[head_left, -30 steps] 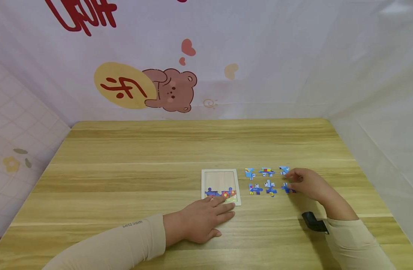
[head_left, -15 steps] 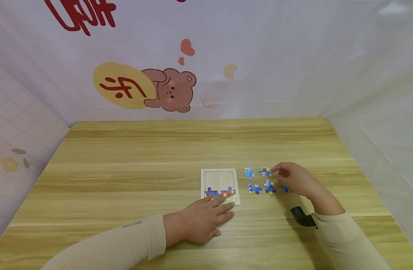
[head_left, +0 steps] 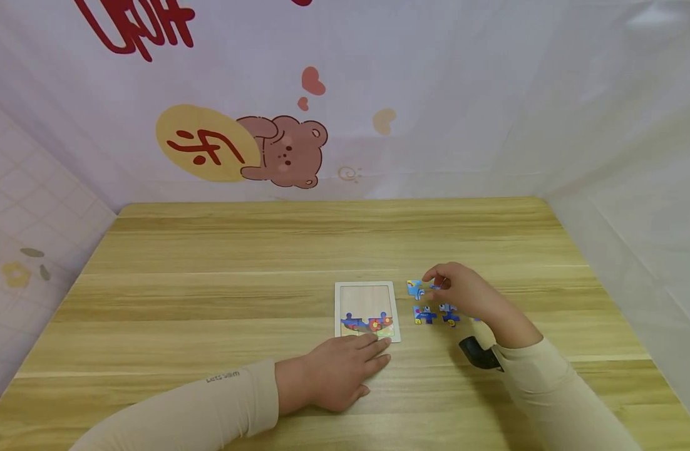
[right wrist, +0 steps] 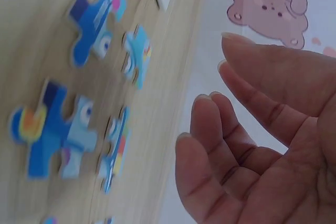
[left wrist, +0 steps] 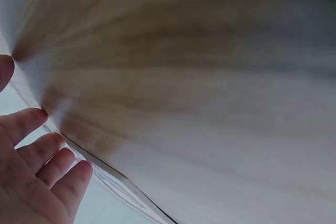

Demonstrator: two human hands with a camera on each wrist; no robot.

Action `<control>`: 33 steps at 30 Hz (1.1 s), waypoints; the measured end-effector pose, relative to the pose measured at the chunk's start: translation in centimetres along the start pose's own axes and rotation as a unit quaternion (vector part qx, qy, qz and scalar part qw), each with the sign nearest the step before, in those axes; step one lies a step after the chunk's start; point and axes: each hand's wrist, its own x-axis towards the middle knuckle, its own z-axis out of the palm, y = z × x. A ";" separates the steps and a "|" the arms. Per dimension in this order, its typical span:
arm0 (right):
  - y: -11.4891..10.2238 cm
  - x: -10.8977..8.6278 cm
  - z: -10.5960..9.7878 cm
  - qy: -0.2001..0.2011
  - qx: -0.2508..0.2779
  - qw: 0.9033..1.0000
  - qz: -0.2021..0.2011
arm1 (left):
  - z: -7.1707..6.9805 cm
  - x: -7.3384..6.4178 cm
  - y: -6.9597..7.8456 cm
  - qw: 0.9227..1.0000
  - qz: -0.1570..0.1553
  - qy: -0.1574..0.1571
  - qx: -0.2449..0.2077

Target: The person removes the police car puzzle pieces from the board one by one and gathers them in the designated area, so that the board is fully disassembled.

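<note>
A white-rimmed puzzle tray (head_left: 337, 307) lies mid-table, its lower part filled with joined jigsaw pieces (head_left: 373, 324) in blue, red and green. My left hand (head_left: 342, 373) rests flat at the tray's near edge, fingers over its rim; in the left wrist view the left hand (left wrist: 37, 177) shows loosely spread fingers. My right hand (head_left: 471, 294) hovers over the loose pieces. In the right wrist view, nothing shows between thumb and fingers of this right hand (right wrist: 262, 129). Near its fingertips are a top-left piece (head_left: 415, 289) and a half-hidden top-middle piece (right wrist: 115, 153).
Nearer me lie a bottom-left piece (head_left: 425, 315) and a bottom-middle piece (head_left: 449, 316); pieces farther right are mostly covered by the right hand. A black band (head_left: 479, 354) sits at the right wrist. A printed curtain (head_left: 435, 94) hangs behind the wooden table (head_left: 238, 250).
My right hand has moved left from the top-right piece, past the top-middle piece, toward the top-left one. The left hand has stayed at the tray.
</note>
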 end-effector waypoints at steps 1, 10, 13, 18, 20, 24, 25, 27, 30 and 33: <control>-0.2 0.1 0.1 0.000 0.000 1.000 -0.002 | 0.0 0.0 0.0 1.000 0.000 0.002 0.002; -1.6 1.2 1.7 -0.014 0.009 1.000 -0.011 | 0.2 -0.3 0.3 1.000 0.001 0.008 0.013; -2.1 1.5 2.4 -0.022 0.007 1.000 -0.013 | 0.2 -0.3 0.3 1.000 0.002 0.007 0.017; -2.8 2.1 3.6 -0.032 0.001 0.999 -0.033 | 0.3 -0.4 0.5 1.000 0.006 0.007 0.030; -3.2 2.3 4.0 -0.037 -0.003 0.998 -0.044 | 0.3 -0.4 0.5 0.999 0.008 0.009 0.034; -3.7 2.7 4.8 -0.046 -0.005 0.997 -0.061 | 0.2 -0.4 0.5 0.999 0.013 0.017 0.033; -3.7 2.8 4.9 -0.048 -0.003 0.997 -0.066 | 0.2 -0.5 0.5 0.999 0.014 0.019 0.032; -3.9 2.9 5.2 -0.052 0.003 0.996 -0.069 | 0.2 -0.5 0.4 0.999 0.017 0.022 0.028; -4.1 3.1 5.8 -0.060 0.019 0.996 -0.065 | 0.3 -0.4 0.4 0.999 0.018 0.027 0.026; -4.3 3.3 6.5 -0.063 0.030 0.996 -0.063 | 0.5 -0.4 0.4 0.999 0.017 0.034 0.030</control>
